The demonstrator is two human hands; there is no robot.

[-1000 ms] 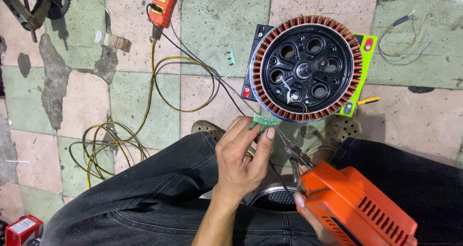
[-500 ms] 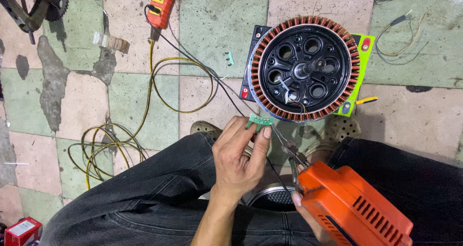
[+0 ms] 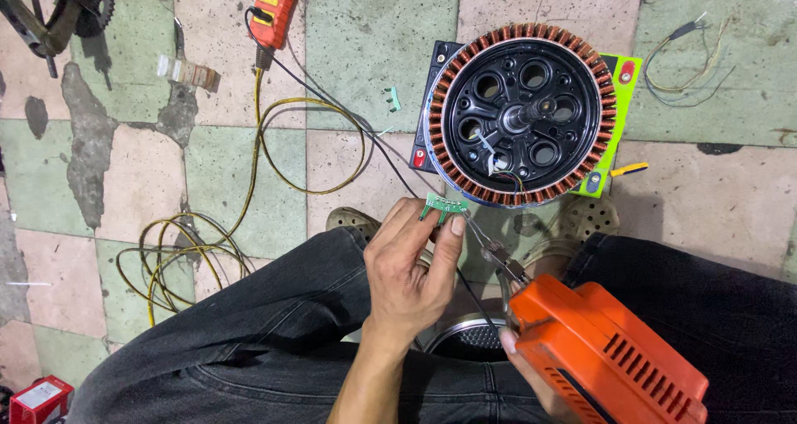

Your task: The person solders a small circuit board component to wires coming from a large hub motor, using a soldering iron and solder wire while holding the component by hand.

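The left hand (image 3: pixel 411 270) pinches a small green circuit board (image 3: pixel 444 205) between thumb and fingertips, holding it at the centre of the frame, just below the rim of the motor stator. The metal tip (image 3: pixel 490 243) of an orange soldering gun (image 3: pixel 606 353) touches the board's right end; the right hand (image 3: pixel 531 382) is wrapped around the gun's body at the lower right, mostly hidden behind it (only 1 or 2 fingers show), so its grasp is closed on the tool.

Both hands hang over the person's dark jeans (image 3: pixel 249 333), with 2 sandalled feet (image 3: pixel 353 220) peeking out above the knees.

Just above the board lies the round motor stator (image 3: pixel 523 112), black hub ringed by copper windings, resting on a dark plate with a lime-green edge (image 3: pixel 616 108) in the upper right. A second tiny green piece (image 3: pixel 393 99) lies left of it on the tiled floor (image 3: pixel 100 175). An orange power strip (image 3: pixel 276 0) sits at the top, its black and yellow cables (image 3: pixel 187 245) coiling down the left side. Loose thin wires (image 3: pixel 689 58) lie at the upper right, and a red box (image 3: pixel 37 397) sits in the lower left corner.
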